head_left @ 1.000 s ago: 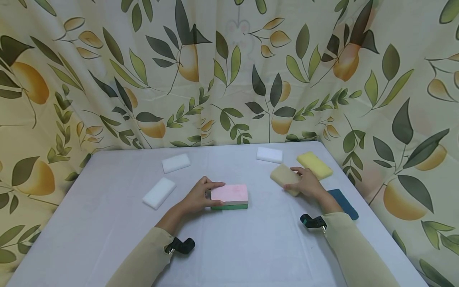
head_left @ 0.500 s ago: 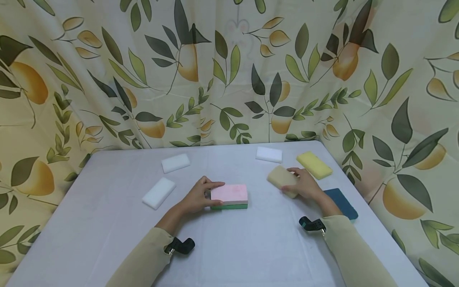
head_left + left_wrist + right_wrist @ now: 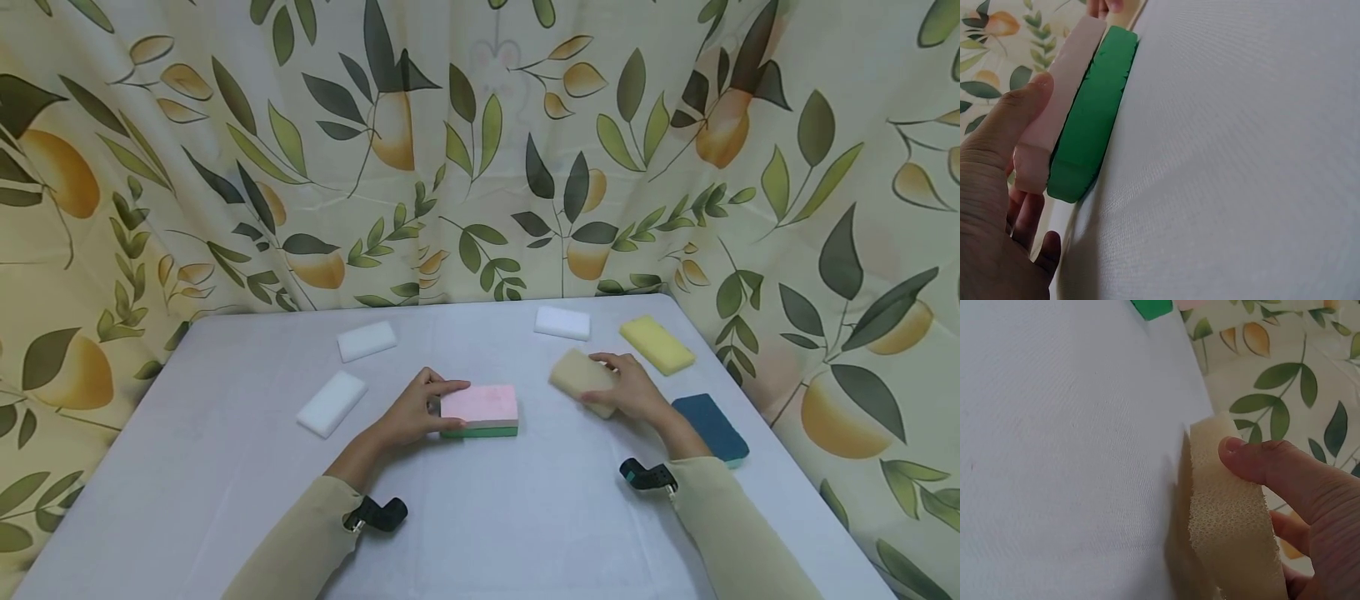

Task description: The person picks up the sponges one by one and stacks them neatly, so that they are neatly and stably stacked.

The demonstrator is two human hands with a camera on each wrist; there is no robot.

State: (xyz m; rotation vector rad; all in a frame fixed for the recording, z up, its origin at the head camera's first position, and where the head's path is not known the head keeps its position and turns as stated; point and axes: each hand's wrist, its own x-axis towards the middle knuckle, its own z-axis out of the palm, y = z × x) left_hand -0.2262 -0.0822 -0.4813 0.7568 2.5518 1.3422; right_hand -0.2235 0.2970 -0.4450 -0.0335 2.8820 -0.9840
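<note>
A pink sponge (image 3: 480,405) lies flat on top of a green sponge (image 3: 489,432) in the middle of the table. My left hand (image 3: 411,408) grips the pink sponge at its left end, thumb on the near side and fingers on the far side. In the left wrist view the thumb presses the side of the pink sponge (image 3: 1063,94), with the green sponge (image 3: 1094,112) right beneath. To the right, my right hand (image 3: 636,390) holds a beige sponge (image 3: 581,379) by its edges. The right wrist view shows the thumb on the beige sponge's (image 3: 1229,512) porous side, a shadow beside it on the cloth.
Two white sponges (image 3: 333,404) lie at the left; another white sponge (image 3: 562,323) is at the back. A yellow sponge (image 3: 657,344) and a dark blue sponge (image 3: 711,427) lie on the right. A patterned curtain (image 3: 480,167) hangs behind the white-covered table (image 3: 480,517).
My right hand has moved a little left and nearer with the beige sponge, uncovering more of the dark blue sponge. The left hand and the pink and green stack have stayed put.
</note>
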